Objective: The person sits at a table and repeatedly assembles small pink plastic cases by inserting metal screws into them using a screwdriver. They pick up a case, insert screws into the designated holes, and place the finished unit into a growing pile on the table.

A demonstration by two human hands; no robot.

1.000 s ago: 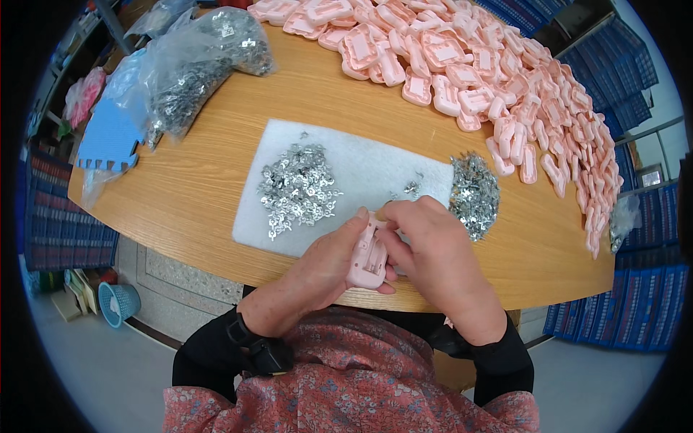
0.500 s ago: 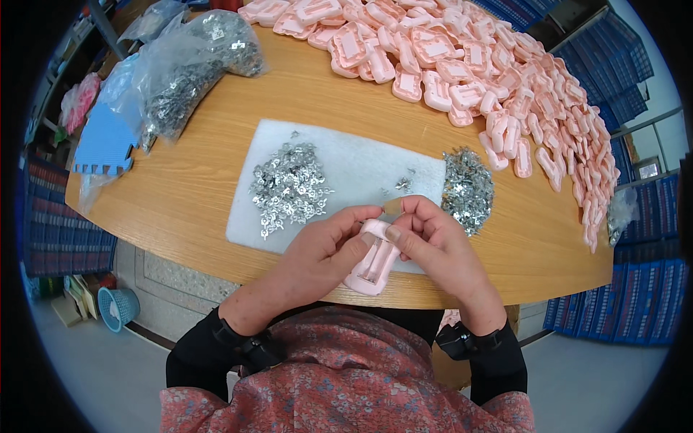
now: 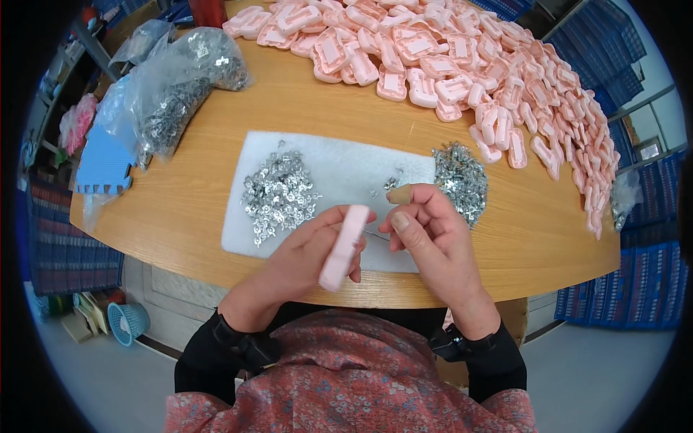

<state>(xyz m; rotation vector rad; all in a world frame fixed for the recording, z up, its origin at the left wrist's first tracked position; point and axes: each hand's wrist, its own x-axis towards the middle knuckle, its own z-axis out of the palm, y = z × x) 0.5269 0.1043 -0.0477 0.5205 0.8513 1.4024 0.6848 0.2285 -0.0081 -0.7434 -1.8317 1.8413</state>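
My left hand (image 3: 303, 245) grips a pink plastic shell (image 3: 345, 249), tilted up on its edge so that its narrow side shows. My right hand (image 3: 437, 234) is just to the right, apart from the shell, its fingers curved and spread with nothing visible between them. A tan cover sits on its index fingertip. Beneath both hands lies a white foam mat (image 3: 346, 155). On its left part rests a heap of small flat metal clips (image 3: 278, 195), and a few tiny metal pieces (image 3: 393, 178) lie just beyond my right hand.
A pile of small shiny metal pieces (image 3: 462, 184) sits at the mat's right edge. Many pink shells (image 3: 440, 68) cover the far right of the wooden table (image 3: 173, 220). Plastic bags of metal parts (image 3: 177, 108) and a blue foam tile (image 3: 105, 162) are at far left.
The pink shell has tipped from facing up onto its edge in my left hand. My right hand has let go of it and moved apart to the right. The view has shifted slightly.
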